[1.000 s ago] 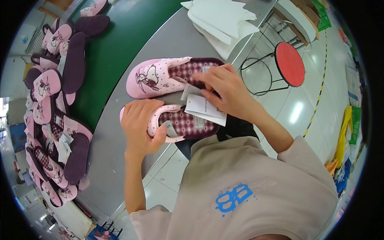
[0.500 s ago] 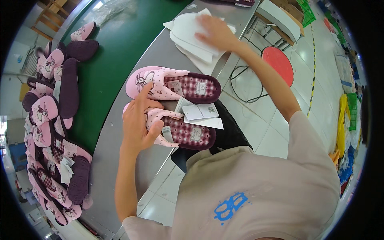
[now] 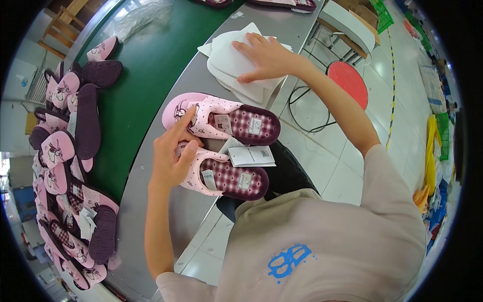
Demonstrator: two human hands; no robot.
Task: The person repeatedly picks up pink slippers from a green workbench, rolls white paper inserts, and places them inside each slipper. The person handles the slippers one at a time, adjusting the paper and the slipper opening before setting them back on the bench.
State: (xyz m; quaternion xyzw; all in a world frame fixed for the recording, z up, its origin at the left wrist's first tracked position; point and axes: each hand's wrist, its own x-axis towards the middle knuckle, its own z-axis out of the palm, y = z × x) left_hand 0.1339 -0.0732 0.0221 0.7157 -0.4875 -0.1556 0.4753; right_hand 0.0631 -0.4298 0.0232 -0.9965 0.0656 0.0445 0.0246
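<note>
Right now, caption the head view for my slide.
Left hand on pink slippers; right hand flat on white sheets by green belt.

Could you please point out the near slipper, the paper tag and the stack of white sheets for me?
near slipper (image 3: 236, 179): head view, on its checked insole.
paper tag (image 3: 251, 156): head view, middle of the white card lying between the two slippers.
white sheets (image 3: 229, 60): head view, top sheet, left of the right hand.
</note>
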